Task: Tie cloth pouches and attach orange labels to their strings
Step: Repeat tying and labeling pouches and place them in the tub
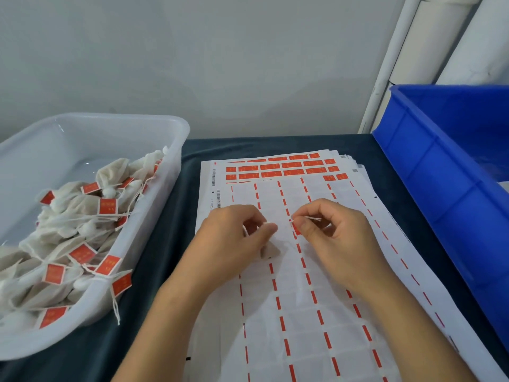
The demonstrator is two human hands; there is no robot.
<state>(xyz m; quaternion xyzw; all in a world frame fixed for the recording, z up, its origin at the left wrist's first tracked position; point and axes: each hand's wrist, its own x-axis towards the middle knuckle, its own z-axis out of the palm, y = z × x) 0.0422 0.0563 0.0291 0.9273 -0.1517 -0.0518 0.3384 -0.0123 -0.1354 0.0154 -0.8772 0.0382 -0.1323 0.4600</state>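
Over the label sheet (316, 285), my left hand (234, 244) curls around the pouch (271, 250); my right hand (333, 232) pinches its string (311, 218) against an orange label (297, 230). I should keep the string taut.

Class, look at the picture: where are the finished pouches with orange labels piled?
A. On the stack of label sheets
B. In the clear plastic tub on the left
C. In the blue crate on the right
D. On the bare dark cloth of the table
B. The labelled cloth pouches lie heaped inside the clear plastic tub at the left, while the hands work over the label sheets.
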